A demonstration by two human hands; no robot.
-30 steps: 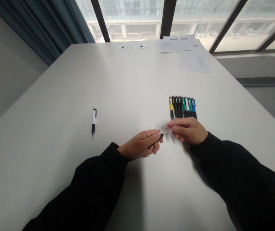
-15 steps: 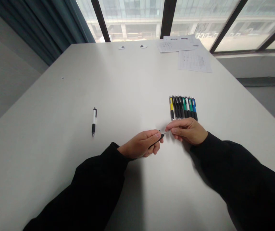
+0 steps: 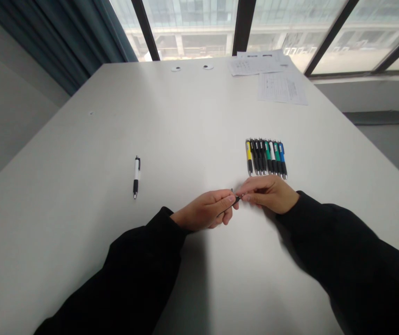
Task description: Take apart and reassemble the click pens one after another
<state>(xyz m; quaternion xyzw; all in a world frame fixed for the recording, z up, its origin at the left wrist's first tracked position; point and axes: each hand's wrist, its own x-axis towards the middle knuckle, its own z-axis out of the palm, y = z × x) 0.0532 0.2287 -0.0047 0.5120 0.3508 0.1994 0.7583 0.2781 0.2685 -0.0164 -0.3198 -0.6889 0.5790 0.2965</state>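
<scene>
My left hand (image 3: 211, 208) is closed around a black pen (image 3: 235, 200), its thumb pressing along the barrel and most of the pen covered by the fingers. My right hand (image 3: 271, 194) meets it from the right, with thumb and fingers pinched on a small silver pen tip (image 3: 243, 196) at the black pen's end. Whether the tip is seated on the barrel I cannot tell. Just beyond my right hand, several pens (image 3: 265, 157) lie side by side, with yellow, black, green, white and blue barrels.
A white pen with a black grip (image 3: 136, 177) lies alone on the left of the white table (image 3: 81, 195). Printed papers (image 3: 281, 88) are spread at the far right, near the window. Two small white oval pieces (image 3: 208, 67) lie by the far edge.
My right hand has moved slightly down and left, closing in on the end of the black pen. The gap between the hands is smaller. My left hand has stayed in place.
</scene>
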